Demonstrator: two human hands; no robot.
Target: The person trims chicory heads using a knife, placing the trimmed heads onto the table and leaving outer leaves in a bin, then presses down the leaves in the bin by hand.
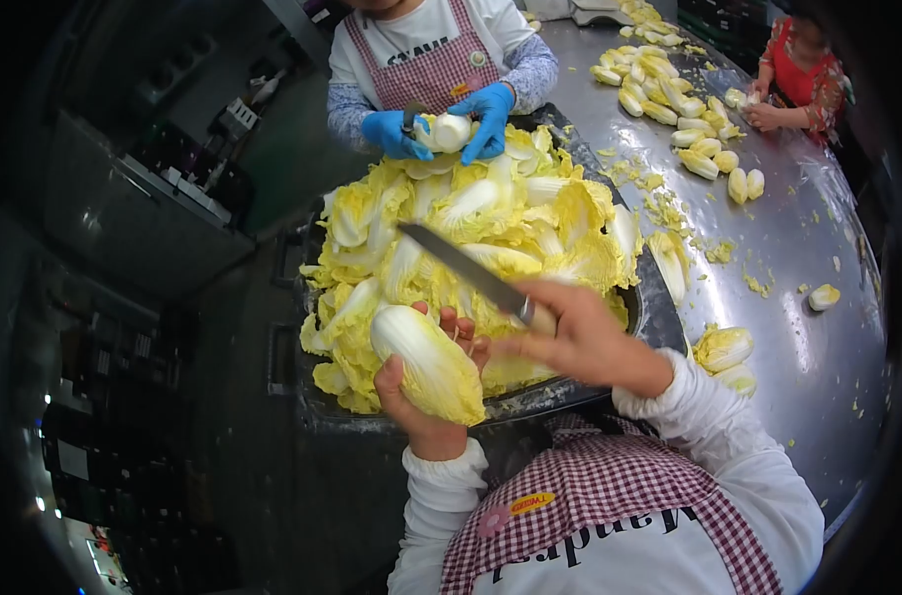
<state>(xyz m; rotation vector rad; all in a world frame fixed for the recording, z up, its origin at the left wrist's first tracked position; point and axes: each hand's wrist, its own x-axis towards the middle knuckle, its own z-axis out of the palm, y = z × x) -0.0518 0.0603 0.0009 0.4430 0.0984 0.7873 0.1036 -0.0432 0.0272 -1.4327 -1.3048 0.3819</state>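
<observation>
A pale yellow and white cabbage [426, 362] rests in my left hand [421, 397], whose fingers and thumb are around it. My right hand [585, 337] is closed on the handle of a knife [471, 273], its blade pointing up and to the left, above the leaves and apart from the cabbage. Beneath both hands lies a big heap of loose cabbage leaves [510, 223] in a black tub [659, 297].
Across the tub, a person in blue gloves [486, 121] holds a cabbage and a tool. Cabbages [704, 149] and leaf scraps lie on the metal table [798, 367] at the right. Another person [803, 79] in red stands at its far edge.
</observation>
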